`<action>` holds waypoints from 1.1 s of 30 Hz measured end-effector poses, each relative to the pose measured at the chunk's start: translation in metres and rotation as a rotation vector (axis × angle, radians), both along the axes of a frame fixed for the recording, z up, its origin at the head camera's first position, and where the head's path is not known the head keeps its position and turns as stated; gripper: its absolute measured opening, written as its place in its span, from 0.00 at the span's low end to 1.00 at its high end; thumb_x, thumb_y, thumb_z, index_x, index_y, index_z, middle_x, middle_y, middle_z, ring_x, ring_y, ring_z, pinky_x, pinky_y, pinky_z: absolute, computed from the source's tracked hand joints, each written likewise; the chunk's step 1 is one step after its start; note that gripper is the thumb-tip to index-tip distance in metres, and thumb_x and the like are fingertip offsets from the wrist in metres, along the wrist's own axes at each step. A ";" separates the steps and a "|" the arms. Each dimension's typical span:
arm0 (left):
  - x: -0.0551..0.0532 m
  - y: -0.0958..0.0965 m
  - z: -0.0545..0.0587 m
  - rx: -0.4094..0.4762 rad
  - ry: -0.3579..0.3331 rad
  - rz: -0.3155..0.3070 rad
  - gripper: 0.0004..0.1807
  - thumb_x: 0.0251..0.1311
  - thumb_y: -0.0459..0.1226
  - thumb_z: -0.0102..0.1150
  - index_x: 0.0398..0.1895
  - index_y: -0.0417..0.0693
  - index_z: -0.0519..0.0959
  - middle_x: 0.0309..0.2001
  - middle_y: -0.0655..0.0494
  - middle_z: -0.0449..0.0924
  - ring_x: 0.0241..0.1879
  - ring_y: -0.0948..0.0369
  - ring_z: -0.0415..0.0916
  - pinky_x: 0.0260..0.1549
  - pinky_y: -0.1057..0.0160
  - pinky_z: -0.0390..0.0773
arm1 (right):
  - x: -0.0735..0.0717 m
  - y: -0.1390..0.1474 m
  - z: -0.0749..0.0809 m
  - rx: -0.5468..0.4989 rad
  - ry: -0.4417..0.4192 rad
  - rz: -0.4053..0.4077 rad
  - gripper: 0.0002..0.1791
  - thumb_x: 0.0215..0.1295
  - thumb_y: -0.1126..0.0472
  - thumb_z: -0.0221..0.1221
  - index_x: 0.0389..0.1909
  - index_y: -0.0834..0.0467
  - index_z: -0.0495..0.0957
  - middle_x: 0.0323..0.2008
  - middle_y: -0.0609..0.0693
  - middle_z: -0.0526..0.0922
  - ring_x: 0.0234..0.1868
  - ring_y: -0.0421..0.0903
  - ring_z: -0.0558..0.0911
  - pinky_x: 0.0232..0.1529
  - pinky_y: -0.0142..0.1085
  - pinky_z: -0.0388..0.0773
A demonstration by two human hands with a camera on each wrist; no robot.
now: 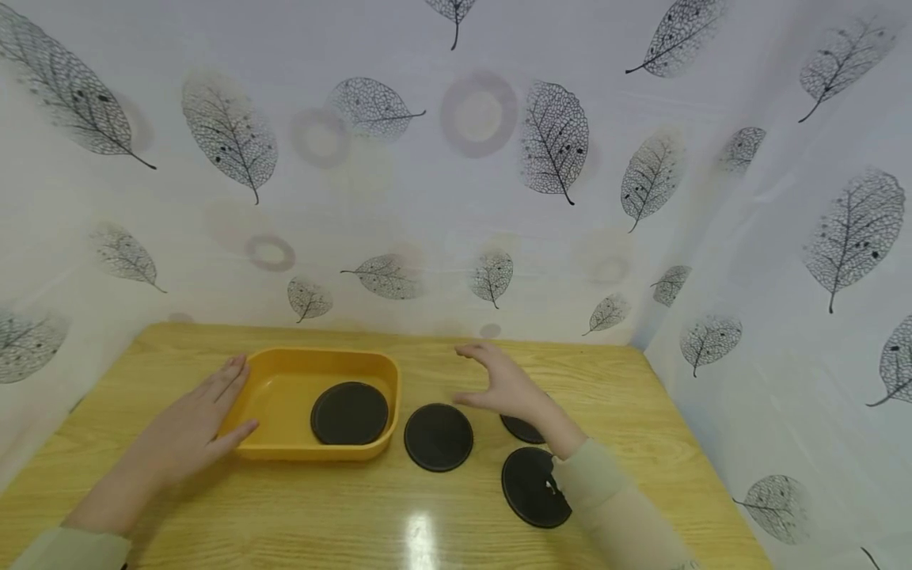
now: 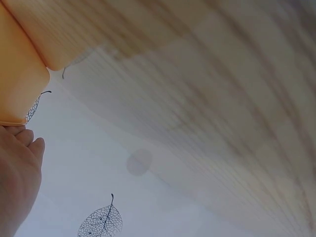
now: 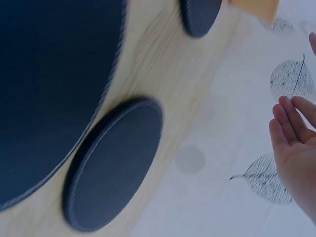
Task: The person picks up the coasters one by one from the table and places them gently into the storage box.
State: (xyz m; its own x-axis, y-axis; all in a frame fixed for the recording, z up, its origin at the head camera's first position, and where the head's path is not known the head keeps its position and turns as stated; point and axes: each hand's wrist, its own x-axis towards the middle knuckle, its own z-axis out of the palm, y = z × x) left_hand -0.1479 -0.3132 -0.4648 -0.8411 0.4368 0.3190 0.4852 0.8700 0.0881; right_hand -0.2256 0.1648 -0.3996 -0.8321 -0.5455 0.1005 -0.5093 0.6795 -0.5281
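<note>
My left hand point(image 1: 187, 423) rests against the left side of a yellow plastic tray point(image 1: 306, 453), its fingers straight along the rim and its thumb reaching over the front edge. In the left wrist view its fingertips are right at the tray wall point(image 2: 22, 94). A round black coaster point(image 1: 350, 413) lies inside the tray, at its right end. My right hand point(image 1: 507, 388) is held over the table with thumb and fingers spread apart, nothing between them. Another coaster point(image 1: 438, 438) lies between it and the tray. A stitched edge shows on a coaster point(image 3: 118, 168) in the right wrist view.
Under my right wrist lies a partly hidden coaster point(image 1: 522, 428). A further coaster point(image 1: 530, 487) sits nearer the front, partly covered by my sleeve point(image 1: 606, 491). The wood-grain table point(image 1: 299, 507) ends at a leaf-patterned white curtain point(image 1: 427, 198) behind and to the sides.
</note>
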 end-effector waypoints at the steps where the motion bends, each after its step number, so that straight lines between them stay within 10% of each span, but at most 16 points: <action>1: 0.000 0.000 0.000 0.003 -0.001 0.000 0.48 0.75 0.52 0.58 0.82 0.26 0.53 0.85 0.33 0.46 0.87 0.45 0.43 0.76 0.79 0.19 | 0.000 0.007 -0.002 0.003 0.004 -0.013 0.44 0.63 0.53 0.75 0.76 0.63 0.70 0.73 0.62 0.73 0.73 0.65 0.74 0.72 0.64 0.75; 17: 0.001 0.001 0.000 0.003 0.013 0.001 0.49 0.74 0.52 0.60 0.82 0.27 0.53 0.85 0.36 0.44 0.88 0.55 0.31 0.76 0.79 0.20 | 0.010 0.092 -0.031 0.020 -0.048 -0.182 0.48 0.63 0.52 0.76 0.79 0.65 0.65 0.75 0.68 0.68 0.74 0.72 0.70 0.69 0.71 0.72; 33: 0.002 0.001 -0.001 0.012 0.021 -0.007 0.49 0.75 0.52 0.59 0.82 0.27 0.52 0.86 0.37 0.42 0.88 0.54 0.33 0.77 0.79 0.20 | 0.019 0.124 -0.058 0.073 -0.050 -0.158 0.58 0.53 0.50 0.81 0.77 0.73 0.63 0.73 0.74 0.67 0.73 0.76 0.67 0.71 0.72 0.69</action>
State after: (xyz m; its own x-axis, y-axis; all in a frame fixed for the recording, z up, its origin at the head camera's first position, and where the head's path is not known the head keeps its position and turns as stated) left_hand -0.1460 -0.3122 -0.4661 -0.8308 0.4390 0.3422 0.4935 0.8653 0.0881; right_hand -0.2064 0.2886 -0.4576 -0.9108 -0.4123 0.0217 -0.3678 0.7866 -0.4960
